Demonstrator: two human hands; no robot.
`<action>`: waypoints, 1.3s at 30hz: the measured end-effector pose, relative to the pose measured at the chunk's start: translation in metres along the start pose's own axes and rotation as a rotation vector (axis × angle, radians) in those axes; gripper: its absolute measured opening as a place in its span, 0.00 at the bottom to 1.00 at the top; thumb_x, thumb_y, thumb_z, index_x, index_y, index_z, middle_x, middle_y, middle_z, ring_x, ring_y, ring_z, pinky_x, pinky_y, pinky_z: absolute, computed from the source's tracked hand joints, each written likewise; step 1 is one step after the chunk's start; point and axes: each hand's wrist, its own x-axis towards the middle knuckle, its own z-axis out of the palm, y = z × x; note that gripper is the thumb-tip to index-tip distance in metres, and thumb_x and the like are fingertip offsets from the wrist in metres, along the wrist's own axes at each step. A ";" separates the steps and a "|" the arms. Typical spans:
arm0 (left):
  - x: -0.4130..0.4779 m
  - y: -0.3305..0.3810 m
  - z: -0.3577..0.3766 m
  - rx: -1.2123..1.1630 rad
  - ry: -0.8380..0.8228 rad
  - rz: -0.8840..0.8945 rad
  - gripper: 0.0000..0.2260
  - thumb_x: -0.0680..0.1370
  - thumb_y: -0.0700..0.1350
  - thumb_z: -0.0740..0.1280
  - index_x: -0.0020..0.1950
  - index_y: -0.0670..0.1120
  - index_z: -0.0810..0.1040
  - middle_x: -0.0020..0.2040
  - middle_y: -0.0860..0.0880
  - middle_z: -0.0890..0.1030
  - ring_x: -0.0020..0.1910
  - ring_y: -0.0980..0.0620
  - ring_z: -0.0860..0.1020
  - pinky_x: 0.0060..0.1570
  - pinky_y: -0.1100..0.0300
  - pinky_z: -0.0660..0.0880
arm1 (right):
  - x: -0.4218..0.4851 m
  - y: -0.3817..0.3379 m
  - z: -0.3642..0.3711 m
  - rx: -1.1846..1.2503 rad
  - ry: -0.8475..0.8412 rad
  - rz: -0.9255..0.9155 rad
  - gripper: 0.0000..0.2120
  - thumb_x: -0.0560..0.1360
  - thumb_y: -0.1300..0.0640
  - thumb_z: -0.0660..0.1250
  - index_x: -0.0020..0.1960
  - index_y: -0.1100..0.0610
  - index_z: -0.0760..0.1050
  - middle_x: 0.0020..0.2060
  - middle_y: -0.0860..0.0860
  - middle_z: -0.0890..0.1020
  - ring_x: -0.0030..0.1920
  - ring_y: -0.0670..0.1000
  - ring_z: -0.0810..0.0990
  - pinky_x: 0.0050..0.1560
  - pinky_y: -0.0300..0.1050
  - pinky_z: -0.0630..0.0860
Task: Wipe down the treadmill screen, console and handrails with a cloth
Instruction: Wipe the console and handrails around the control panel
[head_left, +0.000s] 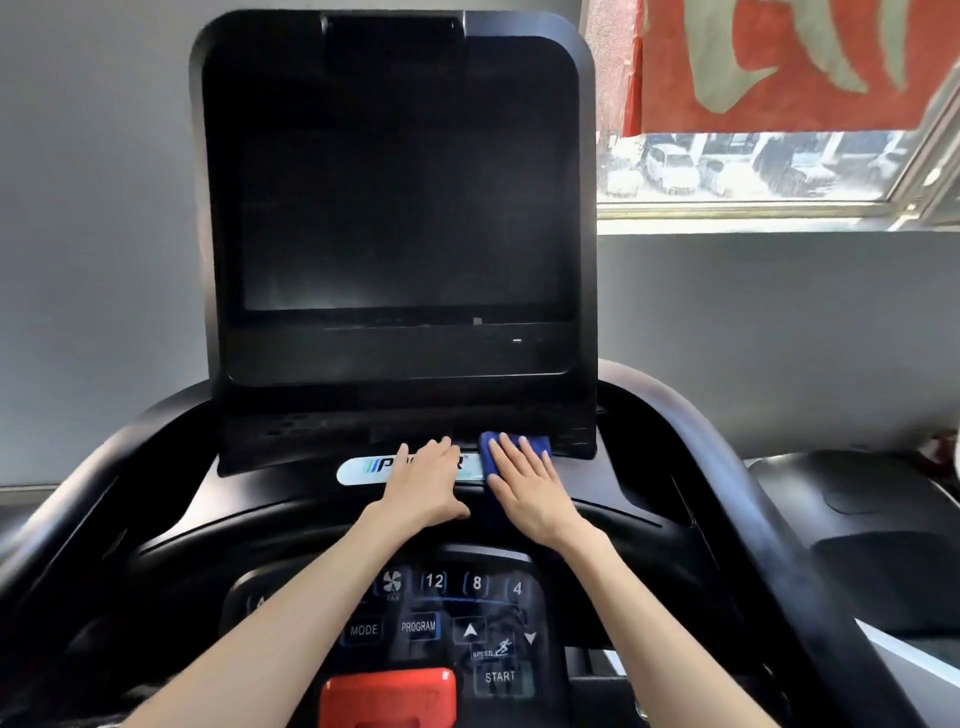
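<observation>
Head view: the blue cloth (487, 454) lies on the console (291, 499) ledge at the foot of the dark screen (400, 218), pinned under the right hand (535, 493), whose fingers are straight and spread, pressing rather than gripping. The left hand (423, 483) rests flat and empty just beside it, over the logo badge (363, 470). The cloth's long axis appears to run from the screen base back toward the person. The screen rises directly beyond the fingertips, the right handrail (727, 467) lies nearer the cloth hand, and the left handrail (62, 499) is well apart.
</observation>
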 end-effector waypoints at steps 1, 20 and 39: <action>0.002 0.003 -0.001 0.025 -0.025 -0.004 0.36 0.73 0.53 0.69 0.75 0.44 0.58 0.76 0.47 0.58 0.75 0.49 0.56 0.74 0.47 0.49 | 0.006 -0.007 0.001 -0.018 -0.004 -0.042 0.25 0.83 0.48 0.45 0.77 0.51 0.42 0.76 0.46 0.45 0.76 0.48 0.40 0.73 0.47 0.37; 0.006 0.000 0.006 0.068 0.067 -0.279 0.39 0.65 0.62 0.73 0.69 0.44 0.66 0.69 0.48 0.65 0.72 0.48 0.60 0.67 0.29 0.45 | 0.033 -0.025 0.005 -0.018 0.039 -0.198 0.23 0.82 0.48 0.45 0.76 0.50 0.54 0.75 0.44 0.55 0.75 0.46 0.49 0.74 0.47 0.43; -0.012 -0.048 0.008 -0.071 0.026 -0.314 0.53 0.62 0.66 0.73 0.76 0.44 0.53 0.78 0.47 0.53 0.77 0.50 0.50 0.72 0.38 0.42 | 0.039 -0.037 0.015 -0.052 0.335 -0.243 0.23 0.77 0.51 0.47 0.58 0.55 0.77 0.54 0.51 0.78 0.55 0.54 0.78 0.59 0.47 0.73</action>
